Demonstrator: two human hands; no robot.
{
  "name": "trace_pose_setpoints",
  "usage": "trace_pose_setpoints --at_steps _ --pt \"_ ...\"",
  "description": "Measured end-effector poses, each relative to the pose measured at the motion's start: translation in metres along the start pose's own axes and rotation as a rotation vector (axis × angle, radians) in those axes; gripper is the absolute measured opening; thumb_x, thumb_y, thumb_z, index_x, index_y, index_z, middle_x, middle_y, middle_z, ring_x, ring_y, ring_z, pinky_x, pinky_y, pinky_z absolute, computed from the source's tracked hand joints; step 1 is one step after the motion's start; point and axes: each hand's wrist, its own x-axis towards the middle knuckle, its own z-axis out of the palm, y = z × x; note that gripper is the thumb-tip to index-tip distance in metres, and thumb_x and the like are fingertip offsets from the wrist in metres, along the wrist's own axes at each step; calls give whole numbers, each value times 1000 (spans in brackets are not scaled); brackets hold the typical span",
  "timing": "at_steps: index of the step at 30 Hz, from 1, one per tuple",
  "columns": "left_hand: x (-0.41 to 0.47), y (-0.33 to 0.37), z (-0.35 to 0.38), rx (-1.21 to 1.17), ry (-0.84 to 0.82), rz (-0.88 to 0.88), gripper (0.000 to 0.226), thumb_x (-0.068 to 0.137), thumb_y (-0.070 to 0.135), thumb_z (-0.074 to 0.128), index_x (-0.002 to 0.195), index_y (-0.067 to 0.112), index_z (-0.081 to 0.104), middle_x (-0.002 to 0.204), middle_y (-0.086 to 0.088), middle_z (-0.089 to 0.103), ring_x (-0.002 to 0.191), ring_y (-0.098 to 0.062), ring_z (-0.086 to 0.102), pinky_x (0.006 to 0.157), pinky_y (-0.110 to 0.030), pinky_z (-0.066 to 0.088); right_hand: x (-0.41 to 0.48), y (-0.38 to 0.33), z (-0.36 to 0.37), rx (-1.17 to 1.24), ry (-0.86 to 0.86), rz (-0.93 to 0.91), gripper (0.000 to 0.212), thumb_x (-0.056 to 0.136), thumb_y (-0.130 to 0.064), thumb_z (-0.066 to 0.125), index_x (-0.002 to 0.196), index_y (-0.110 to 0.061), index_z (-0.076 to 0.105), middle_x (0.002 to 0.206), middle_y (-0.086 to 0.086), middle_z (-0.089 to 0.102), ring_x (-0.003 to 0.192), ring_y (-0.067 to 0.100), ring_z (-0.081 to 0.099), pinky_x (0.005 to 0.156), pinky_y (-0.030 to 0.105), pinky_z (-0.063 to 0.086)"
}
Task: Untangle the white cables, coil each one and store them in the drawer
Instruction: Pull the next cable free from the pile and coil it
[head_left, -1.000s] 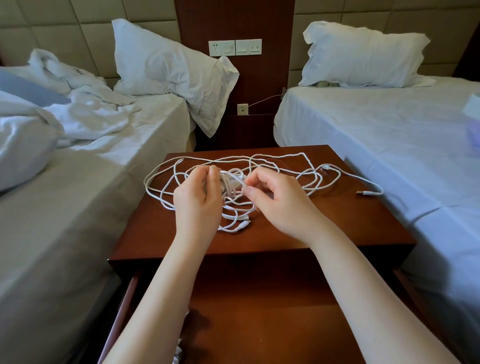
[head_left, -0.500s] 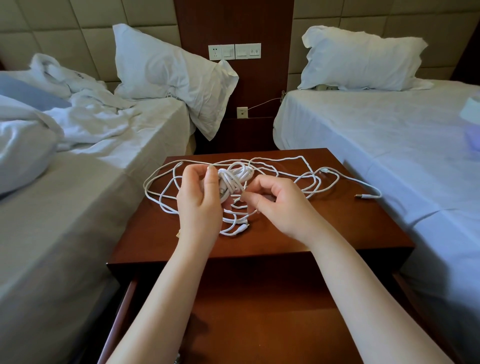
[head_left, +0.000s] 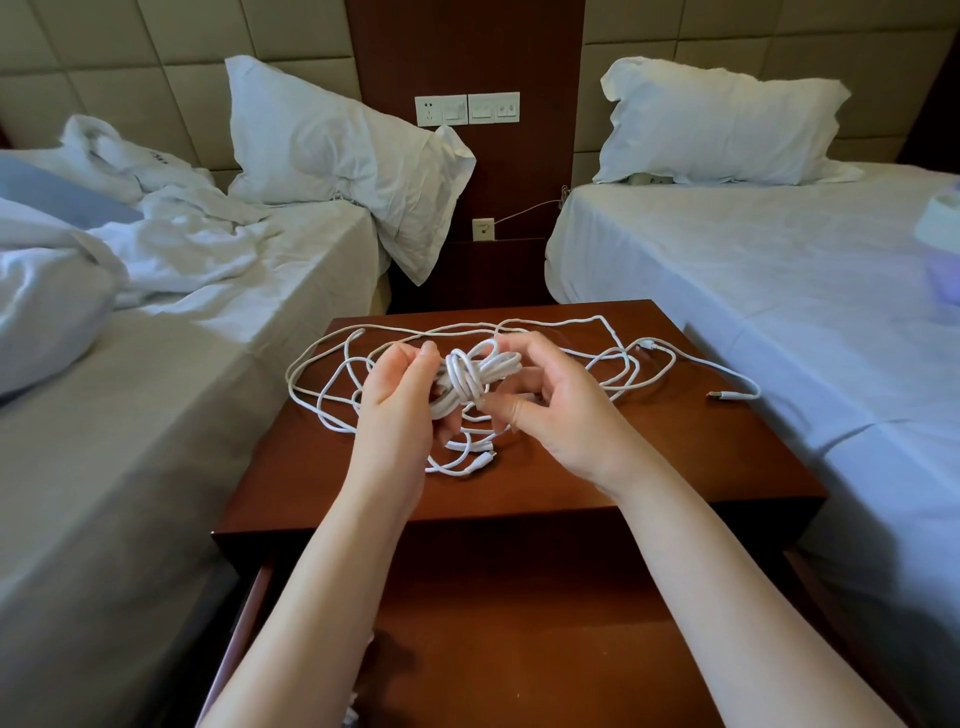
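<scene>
A coiled white cable bundle (head_left: 475, 376), wound round its middle, hangs just above the wooden nightstand (head_left: 649, 447). My left hand (head_left: 397, 410) grips the bundle's left end with curled fingers. My right hand (head_left: 550, 410) holds its right end between thumb and fingers. Loose white cable (head_left: 322, 384) still lies in tangled loops across the nightstand top, with one plug end (head_left: 719, 396) near the right edge and another end (head_left: 480, 460) below my hands. The open drawer (head_left: 493, 634) lies under my forearms, its inside mostly hidden.
An unmade bed (head_left: 156, 364) with a pillow flanks the nightstand on the left, a made bed (head_left: 779, 270) on the right. Wall sockets (head_left: 466, 109) sit on the dark panel behind. A pale object (head_left: 943, 218) rests on the right bed's edge.
The bundle has been raised and turned so its wrapped middle shows. My right hand has opened out from a pinch at the wrap to hold the bundle's right end.
</scene>
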Motion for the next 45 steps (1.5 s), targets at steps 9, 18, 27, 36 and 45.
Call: trace_pose_setpoints --at_steps 9,18,27,36,45 --pt "-2 -7 -4 429 -64 294 21 102 25 41 110 23 60 74 11 61 65 2 56 61 -19 44 1 2 -2 -39 91 29 45 82 -48 57 117 -20 58 92 -13 67 73 -9 59 63 13 45" --pt "-6 -14 -3 331 -416 309 49 91 36 45 139 26 39 72 23 58 64 2 50 60 -13 40 2 -3 -6 85 155 42 56 75 -51 60 121 -24 44 106 -8 69 98 4 67 85 21 55" --pt "-3 -17 -2 385 -239 301 33 93 41 34 105 20 57 63 4 60 53 -4 54 49 -18 41 1 2 -5 -51 96 100 30 96 -35 53 114 -29 31 83 2 68 70 -4 62 65 13 49" --pt "2 -20 -3 642 -125 302 10 97 19 48 100 19 57 71 5 60 57 -4 55 50 -13 40 0 1 -6 -389 -8 95 17 102 -36 41 99 -23 52 77 3 69 68 13 65 67 31 54" --pt "2 -18 -15 679 -187 418 9 88 12 62 94 17 67 73 15 61 60 4 57 52 -7 39 -1 1 -12 -606 -113 88 15 99 -19 49 102 -20 64 93 -8 63 86 6 54 76 24 48"
